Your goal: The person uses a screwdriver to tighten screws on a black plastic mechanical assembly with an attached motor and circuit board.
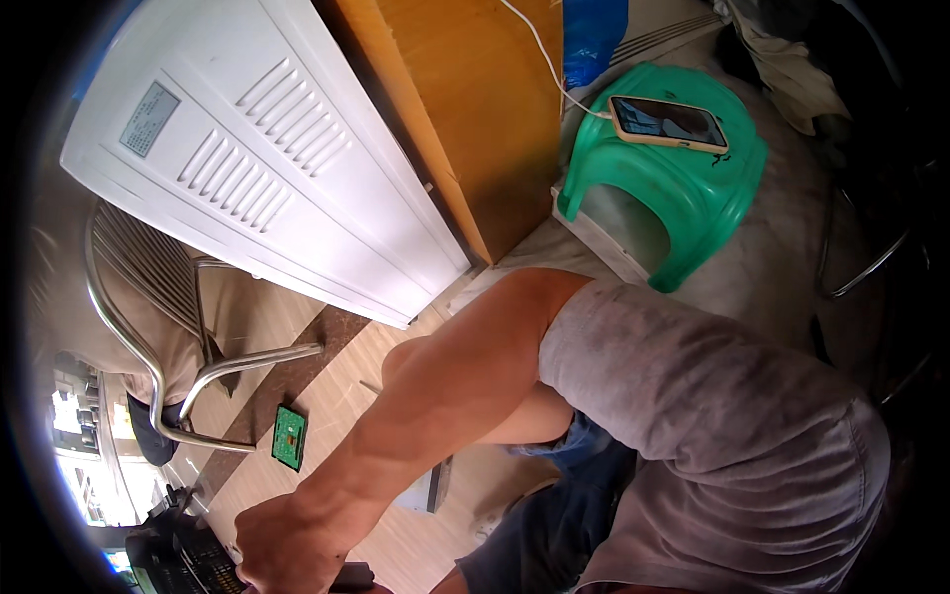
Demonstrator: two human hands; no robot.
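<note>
From the right, my bent right arm crosses the picture, its grey sleeve reaching near the elbow. At the lower left my right hand [287, 544] is closed, fingers curled inward and partly hidden. Whatever is in its grip cannot be made out. Touching or just beside the knuckles is a black object with a ribbed, grid-like surface [203, 556], cut by the dark rim. A short black piece [352, 575] shows below the wrist; I cannot tell whether it is held. My left hand does not show. A green circuit board [289, 437] lies on the floor beyond the forearm.
A white vented panel [267, 148] leans by a wooden cabinet [465, 109]. On a green plastic stool [717, 193] lies a phone [668, 123] with a white cable. A metal-framed chair [148, 337] stands at left. A grey flat item [424, 492] is under my forearm.
</note>
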